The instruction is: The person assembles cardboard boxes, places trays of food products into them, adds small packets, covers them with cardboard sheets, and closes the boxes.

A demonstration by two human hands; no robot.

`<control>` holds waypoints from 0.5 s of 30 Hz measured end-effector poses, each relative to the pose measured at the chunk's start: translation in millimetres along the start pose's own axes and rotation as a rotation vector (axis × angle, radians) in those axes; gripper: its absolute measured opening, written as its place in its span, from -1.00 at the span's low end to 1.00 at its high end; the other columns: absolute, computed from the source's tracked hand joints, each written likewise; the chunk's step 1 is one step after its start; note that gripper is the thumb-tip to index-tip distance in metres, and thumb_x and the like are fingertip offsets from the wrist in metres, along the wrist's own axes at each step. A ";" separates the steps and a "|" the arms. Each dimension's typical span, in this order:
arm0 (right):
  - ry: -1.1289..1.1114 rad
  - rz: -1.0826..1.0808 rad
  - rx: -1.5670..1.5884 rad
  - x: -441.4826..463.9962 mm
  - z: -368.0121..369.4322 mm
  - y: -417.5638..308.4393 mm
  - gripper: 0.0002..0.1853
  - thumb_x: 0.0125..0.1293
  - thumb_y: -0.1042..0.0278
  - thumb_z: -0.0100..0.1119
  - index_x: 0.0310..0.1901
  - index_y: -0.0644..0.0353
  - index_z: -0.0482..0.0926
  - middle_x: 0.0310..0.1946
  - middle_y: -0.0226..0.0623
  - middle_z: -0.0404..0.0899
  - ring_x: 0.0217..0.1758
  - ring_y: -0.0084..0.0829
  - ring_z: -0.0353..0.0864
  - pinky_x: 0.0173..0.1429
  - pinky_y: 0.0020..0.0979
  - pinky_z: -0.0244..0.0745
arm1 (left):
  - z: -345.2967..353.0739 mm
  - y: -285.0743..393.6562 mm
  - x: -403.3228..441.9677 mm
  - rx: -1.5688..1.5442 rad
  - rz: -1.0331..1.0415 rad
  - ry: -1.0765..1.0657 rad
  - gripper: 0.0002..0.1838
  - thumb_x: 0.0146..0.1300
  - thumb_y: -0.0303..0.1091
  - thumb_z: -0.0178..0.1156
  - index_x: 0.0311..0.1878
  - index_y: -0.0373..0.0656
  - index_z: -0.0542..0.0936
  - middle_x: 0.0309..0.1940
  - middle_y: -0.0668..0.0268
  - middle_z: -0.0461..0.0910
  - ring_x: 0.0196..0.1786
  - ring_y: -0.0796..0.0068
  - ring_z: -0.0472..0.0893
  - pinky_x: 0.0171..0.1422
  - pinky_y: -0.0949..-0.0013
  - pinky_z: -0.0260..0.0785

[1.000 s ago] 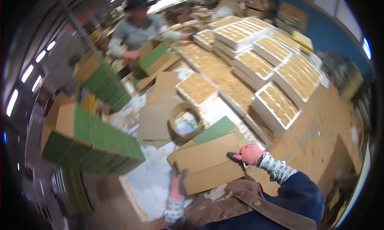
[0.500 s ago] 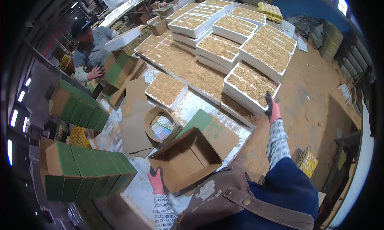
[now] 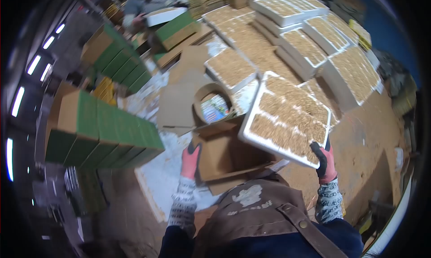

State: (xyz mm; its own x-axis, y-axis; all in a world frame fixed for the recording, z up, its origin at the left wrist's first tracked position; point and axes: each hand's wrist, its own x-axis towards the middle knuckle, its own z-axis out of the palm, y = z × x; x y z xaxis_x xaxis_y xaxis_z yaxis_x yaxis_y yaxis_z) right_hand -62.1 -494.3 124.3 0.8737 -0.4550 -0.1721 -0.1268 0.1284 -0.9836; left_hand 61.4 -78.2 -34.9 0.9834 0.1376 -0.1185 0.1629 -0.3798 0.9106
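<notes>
My right hand (image 3: pixel 327 160), in a pink and black glove, grips the near right corner of a white foam tray (image 3: pixel 287 121). Tan, husk-like material fills this tray, with white ridges showing through. It is tilted, and its left end hangs over an open cardboard box (image 3: pixel 220 157). On the box's left wall my left hand (image 3: pixel 191 161) is closed over the edge, in a matching glove. The far part of the box's inside is hidden by the tray. Just beyond it stands a round cardboard container (image 3: pixel 197 106) with printed packets inside.
More filled foam trays (image 3: pixel 310 56) are stacked at the back right. Rows of green and brown cartons (image 3: pixel 112 128) stand at left. A person (image 3: pixel 155 6) at the far side is beside a white tray and a green carton (image 3: pixel 177 31). A smaller filled tray (image 3: pixel 231 67) lies mid-table.
My right hand has lifted the foam tray off the stack and brought it left over the box. My left hand stays on the box. The view has turned; the other person's white tray is lower.
</notes>
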 end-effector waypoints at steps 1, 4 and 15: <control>-0.140 -0.030 -0.283 0.0 6.0 3.4 -0.73 0.14 0.49 0.10 -0.10 0.38 0.52 -0.10 -0.23 0.50 -0.09 -0.48 0.50 0.03 -0.47 0.38 | 1.7 24.2 -0.2 0.057 -0.018 -0.052 -0.67 0.14 -0.33 0.19 -0.07 -0.35 0.53 -0.21 0.10 0.62 -0.19 0.24 0.60 -0.05 0.28 0.40; -0.494 0.138 -0.005 3.1 62.0 -13.1 -0.58 0.13 0.50 0.13 0.06 0.39 0.42 -0.08 -0.21 0.52 -0.05 -0.49 0.49 0.07 -0.49 0.36 | 7.4 -7.2 14.9 -0.072 0.109 -0.127 -0.72 0.14 -0.33 0.14 -0.14 -0.32 0.56 -0.28 0.08 0.63 -0.23 0.18 0.61 -0.11 0.25 0.41; -0.533 -0.296 -0.719 59.6 121.1 68.9 -0.21 -0.08 0.40 0.34 0.23 0.33 0.22 -0.22 -0.11 0.59 -0.20 -0.25 0.62 -0.14 -0.34 0.50 | -3.2 37.3 -32.6 -0.062 -0.046 -0.016 -0.40 0.03 -0.18 0.29 0.12 -0.28 0.43 -0.08 0.00 0.54 0.02 0.12 0.51 0.14 0.26 0.31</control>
State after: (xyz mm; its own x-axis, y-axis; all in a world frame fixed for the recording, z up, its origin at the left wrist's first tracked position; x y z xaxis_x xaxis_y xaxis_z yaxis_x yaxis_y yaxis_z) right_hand 38.2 -405.8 52.9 0.9939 0.1041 -0.0376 0.0304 -0.5833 -0.8117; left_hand 35.2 -93.8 4.3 0.9762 0.1386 -0.1667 0.2031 -0.3157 0.9269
